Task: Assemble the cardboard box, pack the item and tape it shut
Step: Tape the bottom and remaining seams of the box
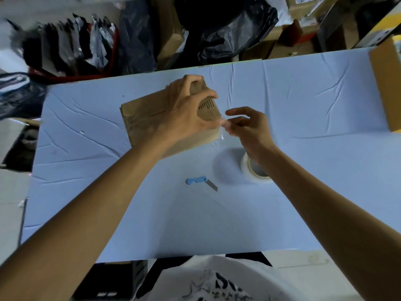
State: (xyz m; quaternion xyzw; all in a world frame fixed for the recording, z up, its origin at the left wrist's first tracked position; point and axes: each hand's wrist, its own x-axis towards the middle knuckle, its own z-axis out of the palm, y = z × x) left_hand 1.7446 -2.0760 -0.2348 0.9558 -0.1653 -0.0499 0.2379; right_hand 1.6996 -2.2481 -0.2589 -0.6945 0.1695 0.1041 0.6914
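A brown cardboard box (pixel 147 120) lies on the light blue table (pixel 293 109), its flaps folded shut, with black print near its right end. My left hand (pixel 191 107) clamps over that right end and holds the box down. Just right of the box, my right hand (pixel 247 129) pinches a strip of clear tape (pixel 221 131) that runs onto the box's right corner. A roll of clear tape (pixel 256 170) lies flat on the table below my right wrist, partly hidden by it. A blue utility knife (pixel 200 182) with its blade out lies nearer to me.
A larger open cardboard box (pixel 386 88) stands at the table's right edge. Beyond the far edge are black plastic bags (pixel 234 29), stacked cartons (pixel 303 9) and a red bin of packets (pixel 71 51). A small white scrap (pixel 82 132) lies on the left part of the table.
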